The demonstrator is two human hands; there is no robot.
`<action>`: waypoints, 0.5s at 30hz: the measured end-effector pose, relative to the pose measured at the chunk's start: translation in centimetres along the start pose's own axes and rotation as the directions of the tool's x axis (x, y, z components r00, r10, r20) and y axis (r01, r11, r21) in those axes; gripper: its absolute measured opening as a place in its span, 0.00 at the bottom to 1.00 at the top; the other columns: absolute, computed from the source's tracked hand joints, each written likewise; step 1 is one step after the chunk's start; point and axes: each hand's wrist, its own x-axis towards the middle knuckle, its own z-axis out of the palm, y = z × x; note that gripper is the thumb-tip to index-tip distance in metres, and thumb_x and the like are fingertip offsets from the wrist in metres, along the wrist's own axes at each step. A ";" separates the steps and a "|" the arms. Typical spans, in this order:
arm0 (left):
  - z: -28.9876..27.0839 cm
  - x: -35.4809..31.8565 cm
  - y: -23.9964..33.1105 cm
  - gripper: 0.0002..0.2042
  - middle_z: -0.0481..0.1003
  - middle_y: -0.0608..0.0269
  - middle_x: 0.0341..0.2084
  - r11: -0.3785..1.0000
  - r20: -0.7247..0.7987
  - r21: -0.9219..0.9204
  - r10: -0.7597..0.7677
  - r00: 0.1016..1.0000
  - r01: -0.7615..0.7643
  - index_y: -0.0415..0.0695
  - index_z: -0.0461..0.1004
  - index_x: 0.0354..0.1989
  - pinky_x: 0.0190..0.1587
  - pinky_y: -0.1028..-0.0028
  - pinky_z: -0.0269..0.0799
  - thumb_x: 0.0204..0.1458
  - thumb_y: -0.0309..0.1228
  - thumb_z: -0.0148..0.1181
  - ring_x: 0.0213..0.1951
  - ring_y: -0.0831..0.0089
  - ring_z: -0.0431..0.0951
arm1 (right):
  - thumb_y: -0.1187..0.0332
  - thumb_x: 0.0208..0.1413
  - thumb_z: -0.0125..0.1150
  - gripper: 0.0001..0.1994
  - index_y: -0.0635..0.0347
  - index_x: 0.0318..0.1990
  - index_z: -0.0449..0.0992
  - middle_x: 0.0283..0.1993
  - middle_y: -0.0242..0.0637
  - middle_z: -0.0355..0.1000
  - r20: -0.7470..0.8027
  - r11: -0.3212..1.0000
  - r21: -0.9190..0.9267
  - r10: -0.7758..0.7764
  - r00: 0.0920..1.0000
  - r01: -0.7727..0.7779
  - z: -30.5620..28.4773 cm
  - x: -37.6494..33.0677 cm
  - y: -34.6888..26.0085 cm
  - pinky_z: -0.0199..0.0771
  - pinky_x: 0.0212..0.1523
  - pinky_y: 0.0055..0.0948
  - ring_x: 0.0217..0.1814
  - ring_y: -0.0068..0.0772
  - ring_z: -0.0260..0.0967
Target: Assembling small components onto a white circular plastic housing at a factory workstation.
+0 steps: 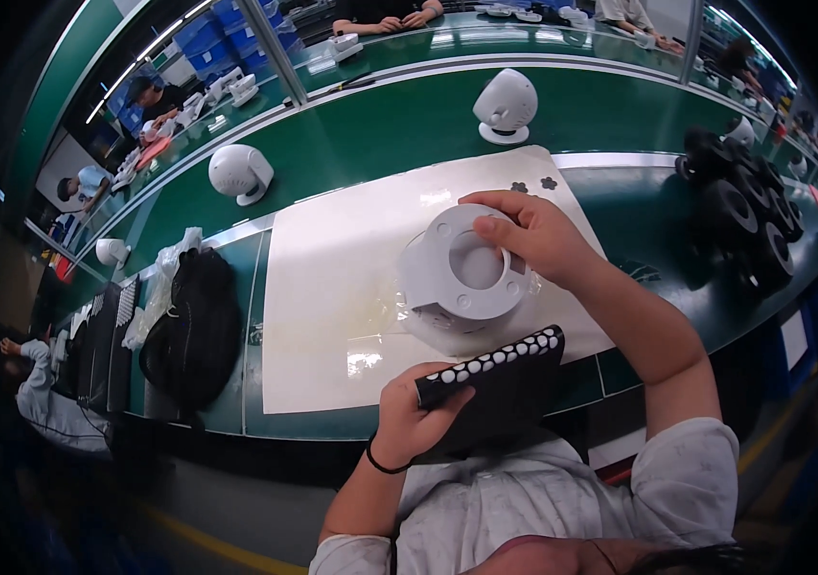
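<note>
White device (476, 305) rests on the cream mat (318, 316), in front of the wearer's chest. Its ring-shaped face, marked with small circles, points up toward the camera; long axis roughly upright, running from ring down to mat. Right hand (538, 237): partly closed, thumb and fingers hooked on the ring's upper right rim. Left hand (412, 412): closed in a pinch on the near-left end of a black sheet (509, 402), whose row of white dots (490, 361) slants up to the right. Mat's far-right corner: two dark flower-shaped pieces (533, 185). Beyond, two white units (239, 172) (506, 103) stand on the green bench (361, 134).
</note>
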 end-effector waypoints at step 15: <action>-1.2 -0.3 -1.4 0.11 0.73 0.55 0.28 0.971 -0.057 0.074 0.232 0.971 -0.227 0.39 0.72 0.32 0.31 0.74 0.69 0.37 0.19 0.58 0.29 0.63 0.75 | 0.70 0.39 0.63 0.08 0.56 0.30 0.74 0.42 0.31 0.69 0.431 0.166 -0.614 -0.749 0.504 0.772 7.1 -6.0 0.0 0.58 0.47 0.35 0.48 0.34 0.64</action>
